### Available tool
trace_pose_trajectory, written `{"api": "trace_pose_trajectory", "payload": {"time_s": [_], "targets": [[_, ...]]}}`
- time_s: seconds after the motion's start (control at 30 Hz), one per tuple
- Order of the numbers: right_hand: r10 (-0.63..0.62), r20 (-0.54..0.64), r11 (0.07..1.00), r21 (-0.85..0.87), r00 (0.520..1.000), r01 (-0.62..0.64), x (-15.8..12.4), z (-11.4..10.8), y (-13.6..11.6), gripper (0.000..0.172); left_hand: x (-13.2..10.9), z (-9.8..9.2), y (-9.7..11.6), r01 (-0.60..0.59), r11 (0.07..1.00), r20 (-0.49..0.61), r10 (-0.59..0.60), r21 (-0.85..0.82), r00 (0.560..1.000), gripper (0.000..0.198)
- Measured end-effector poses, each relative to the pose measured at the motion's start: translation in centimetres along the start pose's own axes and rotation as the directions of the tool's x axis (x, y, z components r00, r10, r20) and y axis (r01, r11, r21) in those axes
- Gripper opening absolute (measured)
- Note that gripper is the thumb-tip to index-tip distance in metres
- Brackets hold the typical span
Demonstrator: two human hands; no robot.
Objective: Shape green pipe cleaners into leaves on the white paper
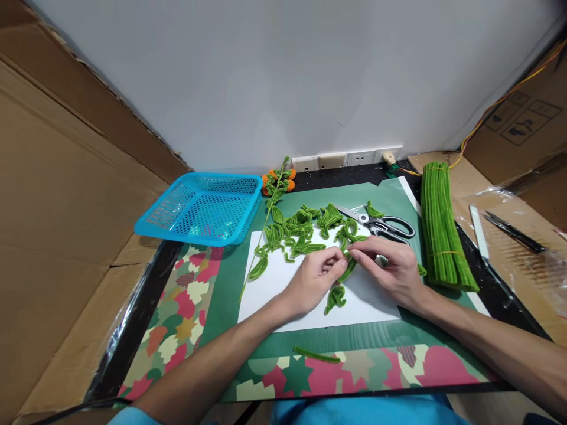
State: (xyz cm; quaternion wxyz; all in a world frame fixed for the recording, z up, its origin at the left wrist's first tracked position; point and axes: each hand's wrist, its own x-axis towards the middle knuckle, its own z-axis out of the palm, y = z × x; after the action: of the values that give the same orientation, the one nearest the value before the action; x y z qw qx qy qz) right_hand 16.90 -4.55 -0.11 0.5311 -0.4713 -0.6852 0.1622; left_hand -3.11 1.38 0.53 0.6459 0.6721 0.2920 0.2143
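My left hand and my right hand meet over a sheet of white paper. Fingers of both are pinched on a green pipe cleaner that looks bent into a leaf-like loop; my fingertips partly cover it. Just behind the hands lies a pile of curled green pipe-cleaner pieces. A small curled piece rests on the paper below my fingers. Scissors with black and grey handles lie beyond my right hand.
A blue plastic basket stands at the left. A bundle of green pipe cleaners lies right, near a white-handled tool and black pliers. A green stem with leaves is beside orange flowers. One straight strip lies in front.
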Motion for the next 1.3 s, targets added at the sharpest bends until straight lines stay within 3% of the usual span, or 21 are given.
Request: {"api": "trace_pose_trajectory", "payload": {"time_s": [0.13, 0.3, 0.53, 0.73, 1.07, 1.3], "targets": [[-0.005, 0.007, 1.000, -0.011, 1.000, 0.005, 0.01, -0.06, 0.08, 0.013, 0.05, 0.03, 0.05, 0.028, 0.999, 0.015, -0.028, -0.023, 1.000, 0.037], [0.023, 0.052, 0.999, -0.027, 0.998, -0.022, 0.07, 0.03, 0.10, 0.010, 0.03, -0.06, 0.09, 0.025, 0.998, 0.003, -0.025, 0.065, 1.000, 0.040], [-0.020, -0.085, 0.992, -0.123, 0.996, 0.009, -0.25, 0.16, 0.18, 0.008, -0.12, -0.02, 0.52, 0.073, 0.994, 0.021, -0.074, 0.076, 0.997, 0.050], [0.073, -0.101, 0.990, -0.110, 0.992, -0.084, 0.21, 0.00, 0.00, 0.011, -0.12, 0.11, 0.56, 0.055, 0.996, -0.003, -0.055, 0.068, 0.998, 0.050], [0.265, 0.019, 0.963, 0.052, 0.964, -0.266, 0.27, 0.03, 0.46, 0.014, -0.14, 0.03, 0.38, 0.062, 0.997, 0.007, -0.062, 0.053, 0.998, 0.053], [0.146, -0.016, 0.988, -0.043, 0.989, -0.146, 0.14, -0.10, 0.29, 0.015, -0.08, -0.01, 0.58, 0.065, 0.995, 0.010, -0.066, 0.082, 0.998, 0.056]]}}
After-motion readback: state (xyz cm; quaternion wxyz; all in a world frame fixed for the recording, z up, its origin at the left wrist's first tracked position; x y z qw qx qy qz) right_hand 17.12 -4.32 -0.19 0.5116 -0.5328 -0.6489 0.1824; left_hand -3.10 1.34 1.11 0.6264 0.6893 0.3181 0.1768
